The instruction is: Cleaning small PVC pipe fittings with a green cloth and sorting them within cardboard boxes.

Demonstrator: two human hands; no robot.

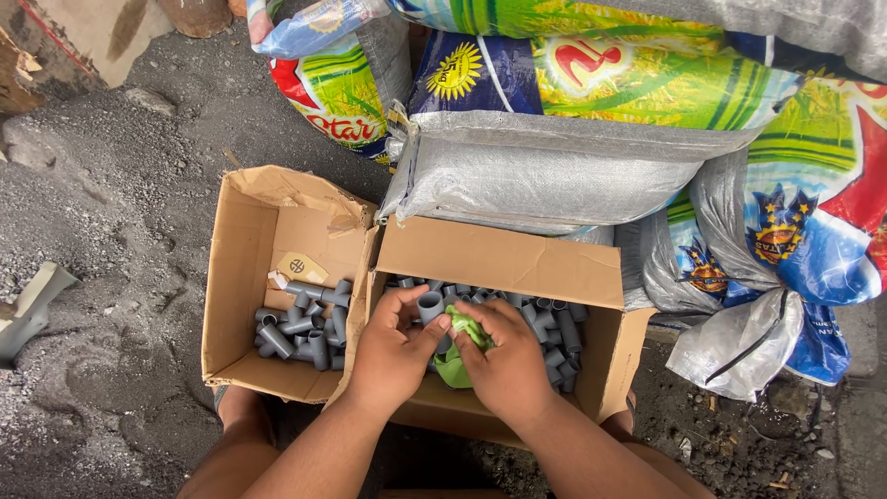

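Observation:
My left hand (393, 356) holds a grey plastic pipe fitting (431, 306) over the right cardboard box (504, 263). My right hand (506, 360) grips a green cloth (459, 346) pressed against that fitting. Beneath both hands the right box holds several grey pipe fittings (554, 334). The left cardboard box (254, 240) stands open beside it, with several grey tee fittings (305, 333) in its near right corner.
Large woven sacks, grey (545, 171) and brightly printed (637, 74), are stacked behind the boxes. A grey plastic bag (739, 346) lies at the right. Dark gritty ground (111, 231) spreads to the left, with a pale broken piece (28, 310) at the edge. My knees are under the boxes.

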